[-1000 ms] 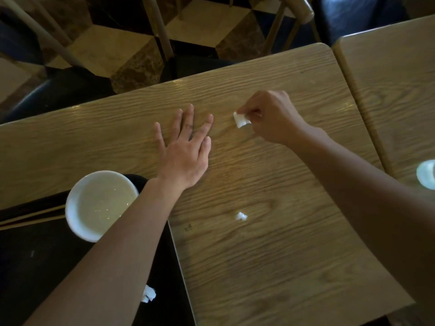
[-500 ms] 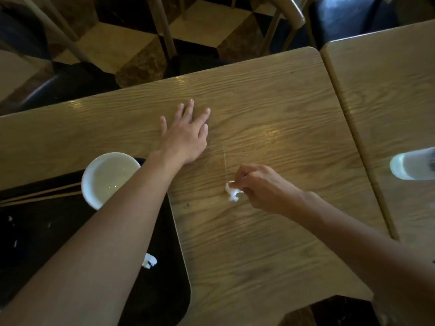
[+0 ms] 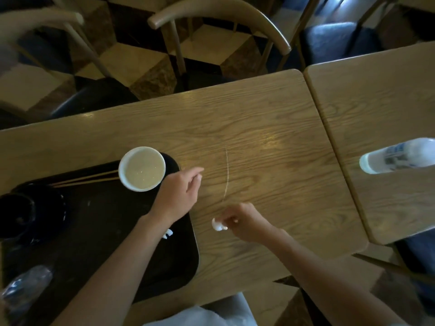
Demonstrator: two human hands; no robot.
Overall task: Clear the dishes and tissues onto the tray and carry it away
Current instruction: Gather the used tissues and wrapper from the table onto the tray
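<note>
A black tray (image 3: 98, 231) lies on the left of the wooden table (image 3: 259, 142). On it stand a white bowl (image 3: 142, 168) at the far right corner, chopsticks (image 3: 84, 181) to the bowl's left, a dark bowl (image 3: 16, 215) at the left, and a scrap of tissue (image 3: 167, 233) near the right rim. My right hand (image 3: 244, 222) pinches a white tissue wad (image 3: 217, 225) just above the table, right of the tray. My left hand (image 3: 179, 194) hovers over the tray's right edge, fingers loosely curled and holding nothing.
A clear plastic bottle (image 3: 397, 155) lies on the adjoining table (image 3: 376, 102) at the right. Another plastic bottle (image 3: 23, 288) lies at the tray's near left. Chairs (image 3: 219, 10) stand beyond the far edge. A thin wet streak (image 3: 227, 175) runs across the tabletop.
My right hand dragged the tissue toward me across the table, gathered the small scrap, and now holds the wad near the tray. My left hand lifted off the table and drew back to the tray's edge.
</note>
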